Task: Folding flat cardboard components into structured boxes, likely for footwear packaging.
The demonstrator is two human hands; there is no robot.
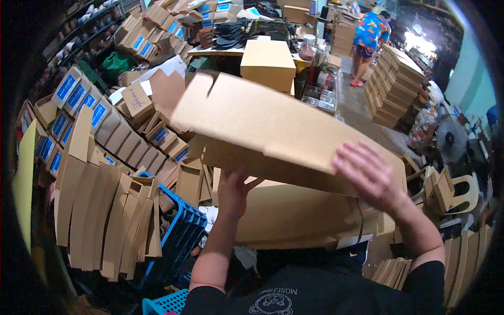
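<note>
A long brown cardboard box (278, 123) is raised and tilted in front of me, with a slit in the flap at its far left end. From below, my left hand (236, 191) grips its lower edge; the thumb points right and the other fingers are partly hidden behind the cardboard. My right hand (367, 176) lies across the box's upper face near its right end, fingers stretched out and slightly blurred. Beneath the raised box is another large brown cardboard piece (294, 215), close to my body.
Flattened cardboard pieces (94, 215) stand in a row at left beside a blue plastic crate (181, 231). Many shoe boxes (86, 100) are piled behind. A yellow-brown box (268, 60) stands ahead. At back right, a person (370, 37) stands near stacked boxes (394, 84). A fan (451, 137) is at right.
</note>
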